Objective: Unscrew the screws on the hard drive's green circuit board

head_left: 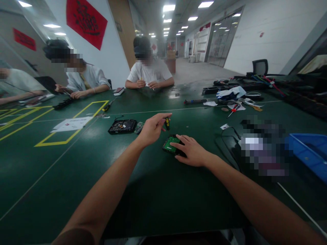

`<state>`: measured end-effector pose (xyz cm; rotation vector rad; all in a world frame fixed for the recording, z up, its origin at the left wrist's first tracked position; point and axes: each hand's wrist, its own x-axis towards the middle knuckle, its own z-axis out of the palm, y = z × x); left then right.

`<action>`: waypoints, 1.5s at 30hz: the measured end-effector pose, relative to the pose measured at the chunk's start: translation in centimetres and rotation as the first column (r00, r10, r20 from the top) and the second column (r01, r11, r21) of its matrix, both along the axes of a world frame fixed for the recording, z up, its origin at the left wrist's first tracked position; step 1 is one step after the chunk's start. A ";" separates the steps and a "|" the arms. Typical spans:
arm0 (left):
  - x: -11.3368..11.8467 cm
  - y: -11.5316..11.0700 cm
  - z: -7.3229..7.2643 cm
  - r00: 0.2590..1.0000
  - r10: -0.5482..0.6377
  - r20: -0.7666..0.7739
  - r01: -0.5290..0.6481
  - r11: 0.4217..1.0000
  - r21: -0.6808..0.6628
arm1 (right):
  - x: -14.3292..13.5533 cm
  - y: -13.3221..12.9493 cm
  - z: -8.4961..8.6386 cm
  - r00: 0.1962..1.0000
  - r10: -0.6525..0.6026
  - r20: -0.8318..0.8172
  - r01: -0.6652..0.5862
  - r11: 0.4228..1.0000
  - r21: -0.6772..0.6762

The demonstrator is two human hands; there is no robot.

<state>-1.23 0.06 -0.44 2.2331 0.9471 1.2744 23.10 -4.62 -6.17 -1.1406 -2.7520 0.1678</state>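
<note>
The person's left hand [151, 130] is gripping a black and yellow screwdriver [167, 123], its fingers closing around the handle. The screwdriver is standing roughly upright near the far edge of a drive [171, 144]; whether its lower end is touching anything is too small to tell. The right hand [190, 150] is lying open on the drive, its fingers spreading over the green board side and the near edge. The drive is resting flat on the green table [153, 190], between the two forearms.

To the left, a black drive [123, 126] is lying on the table, and a loose circuit board [139, 127] is lying just beside it, near the left wrist. Farther left, a white paper [72, 124] is lying partly across yellow tape [52, 144], and another screwdriver [107, 106] is lying near the tape's far corner.

On the right, a red-handled screwdriver [235, 109] is lying among papers and cables, near a white and blue bag [231, 92]. A black cable [231, 158] is curving toward a pixelated area, beside which a blue bin [310, 149] is sitting. Across the table, one person [149, 73] is holding something thin, and two more people are sitting farther left.
</note>
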 end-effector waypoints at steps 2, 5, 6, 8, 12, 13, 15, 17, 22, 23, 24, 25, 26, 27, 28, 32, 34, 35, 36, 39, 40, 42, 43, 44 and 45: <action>0.0 0.0 0.1 1.000 -0.007 0.000 0.007 1.000 0.004 | 0.0 0.0 0.0 1.000 0.008 -0.002 -0.008 1.000 0.007; 0.0 -0.2 0.3 0.999 0.042 -0.020 -0.041 0.999 0.028 | 0.0 0.0 0.1 1.000 0.010 -0.006 -0.010 1.000 0.014; 0.0 -0.3 0.4 0.997 0.068 -0.026 -0.067 0.997 0.039 | 0.0 -0.1 0.1 1.000 0.007 -0.005 -0.007 1.000 0.013; 0.1 -0.4 0.6 0.993 0.116 -0.039 -0.113 0.991 0.065 | 0.0 -0.1 0.1 1.000 0.005 -0.003 -0.005 1.000 0.011; 0.1 -0.6 0.7 0.991 0.116 -0.068 -0.110 0.990 0.087 | 0.0 -0.1 0.2 1.000 0.004 -0.001 -0.004 1.000 0.013; 0.1 -0.6 0.6 0.993 0.101 -0.068 -0.096 0.992 0.080 | 0.0 -0.1 0.2 1.000 0.002 0.001 -0.002 1.000 0.011; 0.2 -0.6 0.5 0.995 0.079 -0.068 -0.075 0.995 0.059 | 0.0 -0.1 0.2 1.000 0.002 0.007 -0.002 1.000 0.005; 0.2 -0.6 0.5 0.993 0.089 -0.077 -0.085 0.995 0.054 | -0.1 -0.1 0.2 1.000 0.004 0.009 -0.004 1.000 0.002; 0.2 -0.6 0.6 0.984 0.152 -0.088 -0.146 0.987 0.070 | -0.1 -0.1 0.2 1.000 0.001 0.006 -0.001 1.000 0.007; 0.2 -0.6 0.6 0.986 0.145 -0.083 -0.140 0.988 0.064 | -0.1 -0.1 0.3 1.000 0.001 0.005 -0.001 1.000 0.004; 0.2 -0.6 0.6 0.989 0.129 -0.073 -0.126 0.991 0.052 | -0.1 -0.1 0.3 1.000 0.001 0.004 -0.001 1.000 0.001; 0.2 -0.5 0.5 0.993 0.105 -0.060 -0.104 0.994 0.033 | -0.1 -0.1 0.3 1.000 0.000 0.003 0.000 1.000 0.000; 0.2 -0.5 0.4 0.996 0.074 -0.047 -0.074 0.997 0.006 | -0.1 -0.1 0.3 1.000 0.000 0.005 0.000 1.000 0.000; 0.1 -0.5 0.4 0.999 0.039 -0.035 -0.040 0.999 -0.023 | -0.1 -0.1 0.3 1.000 0.000 0.006 0.000 1.000 0.002; 0.1 -0.4 0.3 1.000 0.005 -0.026 -0.006 0.999 -0.049 | -0.1 -0.1 0.3 1.000 0.001 0.006 -0.001 1.000 0.004; 0.1 -0.4 0.1 0.998 -0.067 -0.006 0.066 0.995 -0.081 | -0.1 -0.1 0.3 1.000 0.001 0.010 -0.001 1.000 -0.004; 0.0 -0.3 0.0 0.995 -0.102 0.009 0.103 0.991 -0.089 | -0.1 -0.1 0.2 1.000 -0.002 0.012 0.002 1.000 -0.006; 0.0 -0.2 0.0 0.992 -0.126 0.014 0.127 0.987 -0.097 | -0.1 -0.2 0.2 1.000 -0.002 0.012 0.002 1.000 -0.005; -0.1 -0.1 -0.1 0.989 -0.148 0.017 0.149 0.983 -0.103 | -0.1 -0.2 0.2 1.000 -0.002 0.011 0.002 1.000 -0.003; -0.1 0.0 -0.2 0.991 -0.135 0.005 0.135 0.987 -0.082 | -0.1 -0.2 0.2 1.000 -0.001 0.011 0.001 1.000 0.006; -0.1 0.0 -0.2 0.995 -0.096 -0.008 0.096 0.994 -0.058 | -0.1 -0.2 0.3 1.000 0.000 0.011 0.000 1.000 0.007; -0.1 -0.1 0.0 0.999 0.000 -0.037 0.001 1.000 0.002 | -0.1 -0.2 0.3 1.000 0.003 0.006 -0.003 1.000 0.005; 0.0 -0.2 0.1 0.998 0.042 -0.053 -0.040 0.999 0.032 | -0.1 -0.2 0.3 1.000 0.005 0.003 -0.005 1.000 0.001; 0.0 -0.3 0.2 0.995 0.074 -0.067 -0.070 0.996 0.058 | -0.1 -0.1 0.3 1.000 0.007 0.000 -0.007 1.000 -0.003; 0.0 -0.4 0.4 0.992 0.096 -0.080 -0.090 0.993 0.079 | -0.1 -0.1 0.3 1.000 0.008 -0.002 -0.008 1.000 -0.006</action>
